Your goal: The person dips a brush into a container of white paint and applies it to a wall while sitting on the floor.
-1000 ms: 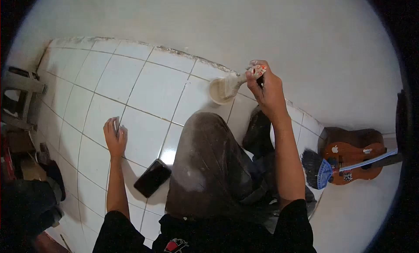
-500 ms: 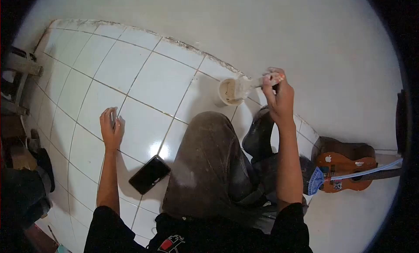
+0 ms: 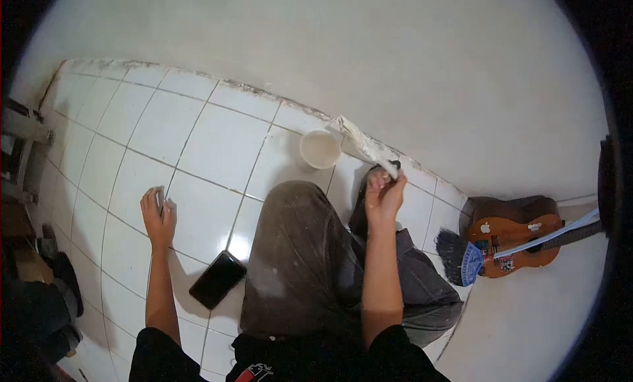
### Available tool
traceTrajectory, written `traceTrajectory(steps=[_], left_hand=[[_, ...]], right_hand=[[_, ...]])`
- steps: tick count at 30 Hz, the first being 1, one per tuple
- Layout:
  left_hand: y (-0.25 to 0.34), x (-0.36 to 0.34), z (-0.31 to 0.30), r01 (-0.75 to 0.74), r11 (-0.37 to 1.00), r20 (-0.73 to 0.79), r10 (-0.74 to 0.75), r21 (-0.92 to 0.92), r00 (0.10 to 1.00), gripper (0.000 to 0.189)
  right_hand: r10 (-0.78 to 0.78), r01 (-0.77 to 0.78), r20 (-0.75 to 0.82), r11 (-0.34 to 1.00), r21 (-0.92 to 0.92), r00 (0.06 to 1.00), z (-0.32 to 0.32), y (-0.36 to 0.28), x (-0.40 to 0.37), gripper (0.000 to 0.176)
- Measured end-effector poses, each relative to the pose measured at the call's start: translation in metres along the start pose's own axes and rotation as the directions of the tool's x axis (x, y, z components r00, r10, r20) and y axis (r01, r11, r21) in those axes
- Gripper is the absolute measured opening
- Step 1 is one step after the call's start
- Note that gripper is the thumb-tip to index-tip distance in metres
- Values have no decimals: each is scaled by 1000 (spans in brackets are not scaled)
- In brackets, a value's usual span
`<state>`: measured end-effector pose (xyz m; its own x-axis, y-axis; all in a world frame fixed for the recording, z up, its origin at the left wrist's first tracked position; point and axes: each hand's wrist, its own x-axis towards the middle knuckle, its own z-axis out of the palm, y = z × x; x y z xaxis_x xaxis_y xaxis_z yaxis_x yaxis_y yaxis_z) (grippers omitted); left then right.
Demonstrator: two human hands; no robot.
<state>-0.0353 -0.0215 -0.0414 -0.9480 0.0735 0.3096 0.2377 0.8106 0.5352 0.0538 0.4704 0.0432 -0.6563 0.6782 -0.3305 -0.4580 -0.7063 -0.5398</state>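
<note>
My right hand grips the handle of a white-coated paintbrush, its fingers wrapped round the lower end. The brush slants up and to the left, its bristle end overlapping the foot of the pale wall. Just left of the brush, a white tub stands on the tiles with pale, creamy liquid inside. My left hand is apart from the tub, over the floor on the left, thumb and fingers spread with a grey shadow between them.
A black phone lies on the white tiled floor beside my bent knee. To the right are a blue broom and a small brown guitar. Dark clutter and a stool-like frame line the left edge.
My right hand has moved the paintbrush out of the tub to the wall's foot, lowering its handle. The view has tilted, and my left hand stays over the tiles.
</note>
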Motion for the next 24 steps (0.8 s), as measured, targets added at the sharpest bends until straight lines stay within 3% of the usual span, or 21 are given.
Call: traceTrajectory(steps=[2,4,6,8,9,10,12,14,16,18,20,24], left_hand=[[-6,-3,7,35,999,-13,-34,32,999,38],[-3,-3,6,51,999,-32,-51,-7,998,38],[-2,-1,2,-24,1000,-39,24,5,999,38],[1,0,1,-20,1000,-10,21,11,1000,38],[12,0,-4,-8,1000,1,8,-3,1000,38],[10,1,-4,-18,1000,-2,18,0,1000,38],[3,0,1,-37,999,0,37,20,999,39],[-1,-1,3,-76,996,-13,76,41,997,41],[5,-2,2,-36,998,6,36,56,999,42],[5,-2,2,-42,997,9,41,70,999,42],[2,-2,3,-47,996,13,46,82,999,43],[4,-3,2,-39,998,12,38,53,999,41]], right_hand=[[86,-107,145,984,144,986,-11,7,-5,22],[99,-119,120,978,171,988,-7,12,-21,21],[115,-132,96,971,200,989,-4,11,-35,21],[110,-138,244,985,102,964,-7,9,-48,27],[131,-140,148,989,47,980,-7,8,-56,34],[126,-136,151,989,57,980,-6,7,-61,34],[201,-160,283,974,-163,938,-4,4,-71,41],[212,-140,342,965,-224,915,-2,-1,-77,46],[301,-109,443,907,-407,844,7,-2,-80,52],[326,-142,424,901,-410,845,8,2,-79,57],[118,44,346,903,-427,931,16,6,-87,57],[99,85,287,822,-564,953,0,1,-78,53]])
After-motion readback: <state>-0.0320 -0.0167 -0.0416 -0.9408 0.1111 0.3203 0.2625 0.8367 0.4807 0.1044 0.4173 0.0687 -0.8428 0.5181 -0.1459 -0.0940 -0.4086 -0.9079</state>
